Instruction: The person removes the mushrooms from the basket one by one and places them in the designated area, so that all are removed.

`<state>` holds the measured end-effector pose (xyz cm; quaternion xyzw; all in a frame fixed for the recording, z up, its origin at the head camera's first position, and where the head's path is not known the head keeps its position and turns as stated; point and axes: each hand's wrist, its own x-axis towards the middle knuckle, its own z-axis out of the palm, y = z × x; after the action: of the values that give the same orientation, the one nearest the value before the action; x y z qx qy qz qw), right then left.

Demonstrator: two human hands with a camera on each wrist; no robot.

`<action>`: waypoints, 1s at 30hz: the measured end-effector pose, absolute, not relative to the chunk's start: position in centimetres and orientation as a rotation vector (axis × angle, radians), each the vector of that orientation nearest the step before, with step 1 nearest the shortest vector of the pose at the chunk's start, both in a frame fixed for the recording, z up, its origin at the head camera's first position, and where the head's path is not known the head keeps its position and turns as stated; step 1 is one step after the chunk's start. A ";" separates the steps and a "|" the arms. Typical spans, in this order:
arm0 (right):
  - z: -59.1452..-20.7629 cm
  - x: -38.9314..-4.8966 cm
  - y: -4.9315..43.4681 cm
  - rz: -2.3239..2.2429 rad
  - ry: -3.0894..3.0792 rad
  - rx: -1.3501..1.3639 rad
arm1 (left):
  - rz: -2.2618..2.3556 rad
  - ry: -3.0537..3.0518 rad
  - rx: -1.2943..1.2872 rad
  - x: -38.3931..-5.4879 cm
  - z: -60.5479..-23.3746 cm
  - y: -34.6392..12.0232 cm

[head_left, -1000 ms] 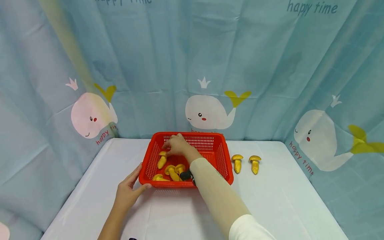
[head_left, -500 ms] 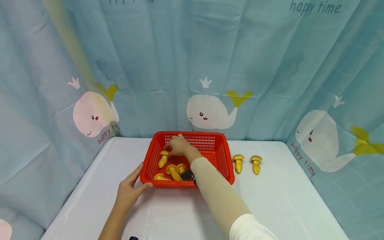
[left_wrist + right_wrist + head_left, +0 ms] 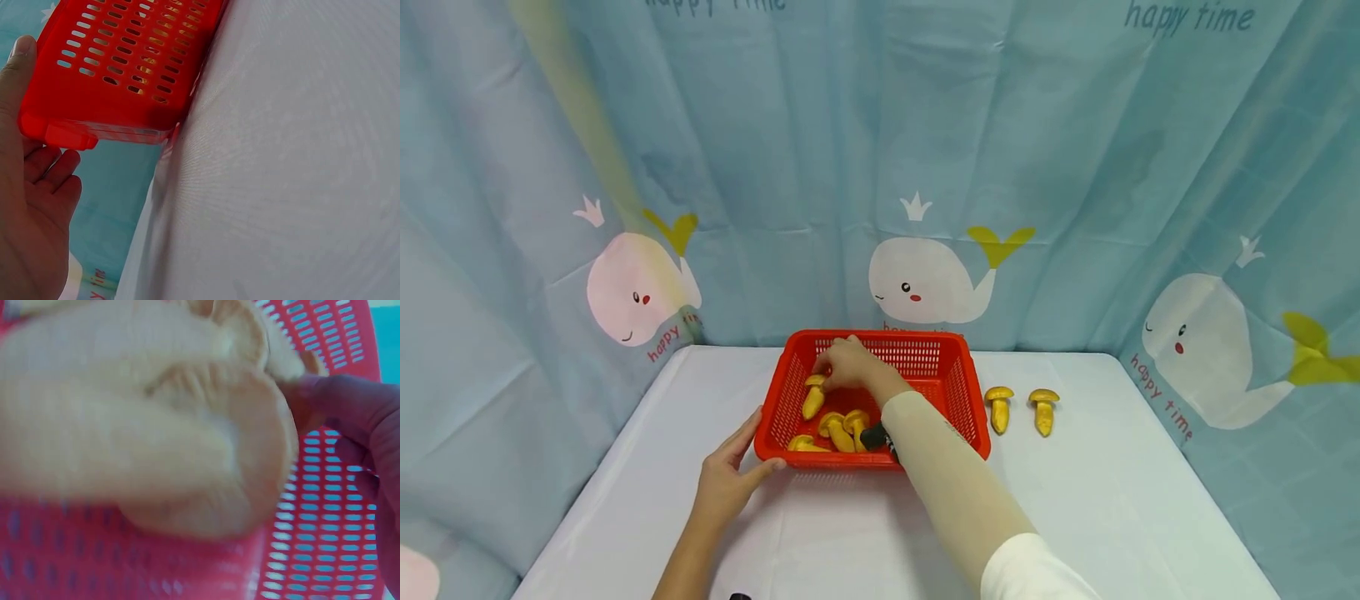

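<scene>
Where the right hand (image 3: 848,367) dips into the red plastic basket (image 3: 850,461), centre frame, its grip pinches a yellow mushroom (image 3: 812,404) near the cap, just left of centre; exact contact uncertain, wrist view blurred. Left hand (image 3: 724,487), lower left, spread wide against the basket's corner. Mushroom probably light, stiff, smooth: best held under the cap. Basket likely slides easily; brace the rim.
</scene>
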<state>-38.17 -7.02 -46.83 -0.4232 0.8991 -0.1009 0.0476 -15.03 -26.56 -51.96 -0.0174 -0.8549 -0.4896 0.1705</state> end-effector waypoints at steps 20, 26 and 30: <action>-38.6 -35.3 -5.6 -0.417 2.763 -1.412 | -1.321 -2.469 -0.025 -15.1 -51.7 -26.6; -37.8 -33.7 -4.3 -0.443 2.773 -1.419 | -1.347 -2.455 -0.051 -14.8 -51.6 -26.6; -37.4 -32.4 -3.5 -0.457 2.788 -1.441 | -1.336 -2.451 -0.049 -14.7 -51.4 -26.6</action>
<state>-32.44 -3.45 -37.43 -0.4542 0.8790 -0.1440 -0.0151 -14.68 -26.56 -51.44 -0.0171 -0.8646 -0.4711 0.1738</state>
